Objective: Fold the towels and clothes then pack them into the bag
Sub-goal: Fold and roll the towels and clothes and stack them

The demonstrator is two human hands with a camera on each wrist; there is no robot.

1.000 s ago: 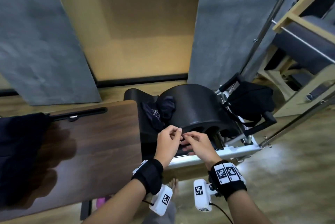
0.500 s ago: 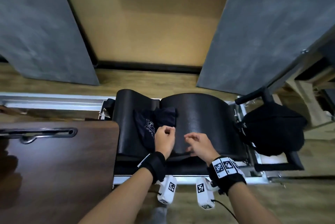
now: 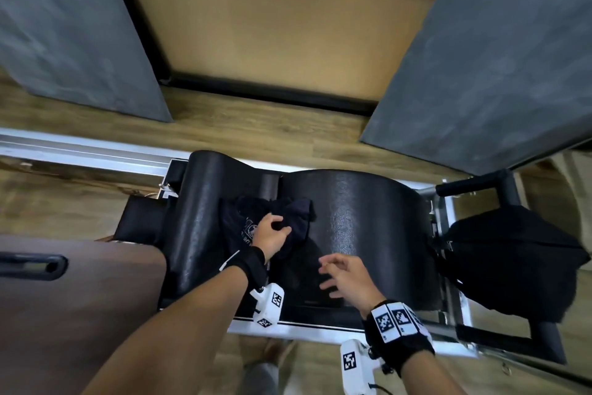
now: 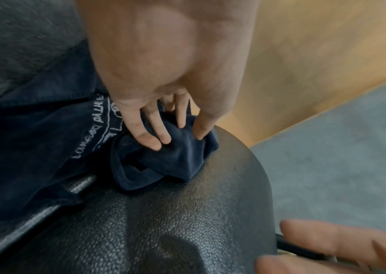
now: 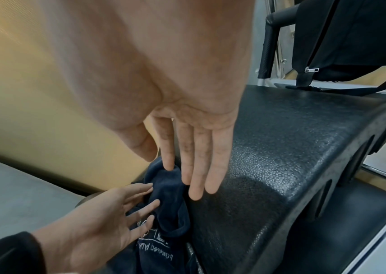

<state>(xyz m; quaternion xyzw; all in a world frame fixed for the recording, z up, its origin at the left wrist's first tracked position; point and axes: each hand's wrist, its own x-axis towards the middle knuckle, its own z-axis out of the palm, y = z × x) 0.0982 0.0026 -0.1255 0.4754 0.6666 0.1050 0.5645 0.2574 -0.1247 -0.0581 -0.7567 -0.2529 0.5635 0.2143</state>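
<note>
A crumpled navy cloth [image 3: 298,215] with white print lies in the dip of a black padded barrel [image 3: 362,218]. My left hand [image 3: 272,231] is on the cloth. In the left wrist view its fingertips [image 4: 154,144] and thumb press into the bunched cloth [image 4: 175,163], the fingers fairly straight. My right hand [image 3: 339,273] hovers empty above the pad, nearer me, fingers spread. In the right wrist view its fingers [image 5: 196,185] reach toward the cloth [image 5: 171,187] without touching it. A black bag [image 3: 512,260] hangs on the padded bar at the right, its zip pull [image 5: 311,69] visible.
A dark wooden tabletop [image 3: 80,298] with a slot handle stands at the lower left beside the barrel. A metal rail [image 3: 80,151] runs along the far left. Grey panels and a tan wall rise behind. Wood floor lies around the machine's frame.
Both hands were together at the pad's near edge. My left hand has moved forward onto the navy cloth; my right hand has opened and stayed back. The view has tilted down.
</note>
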